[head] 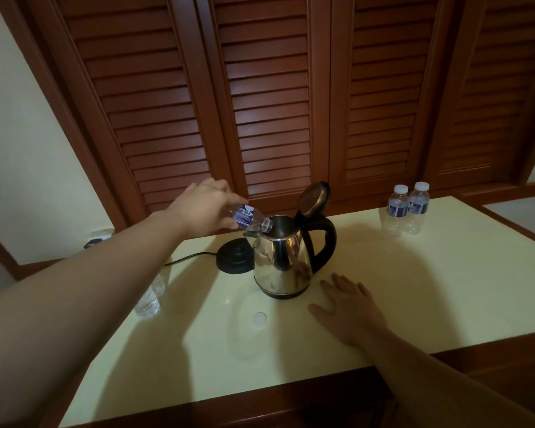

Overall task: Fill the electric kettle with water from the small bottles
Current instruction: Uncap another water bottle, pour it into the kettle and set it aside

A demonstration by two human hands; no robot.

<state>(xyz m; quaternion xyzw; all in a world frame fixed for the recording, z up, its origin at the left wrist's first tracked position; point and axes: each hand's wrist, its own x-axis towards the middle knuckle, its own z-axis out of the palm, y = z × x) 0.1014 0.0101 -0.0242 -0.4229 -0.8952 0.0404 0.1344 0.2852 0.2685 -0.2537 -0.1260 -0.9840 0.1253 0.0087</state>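
A shiny steel electric kettle point(283, 261) with a black handle stands mid-table, its lid point(314, 199) flipped up. My left hand point(204, 208) grips a small clear bottle point(249, 219) with a blue label, tipped on its side with its uncapped mouth over the kettle's opening. My right hand point(349, 307) lies flat on the table just right of the kettle, fingers spread, holding nothing. A white bottle cap point(259, 318) rests on the table in front of the kettle.
The black kettle base point(233, 256) with its cord sits left of the kettle. Two capped bottles point(406, 210) stand at the back right. Another clear bottle point(150, 296) stands at the left edge under my forearm. Wooden louvred doors point(269, 103) rise behind the cream table point(445, 288).
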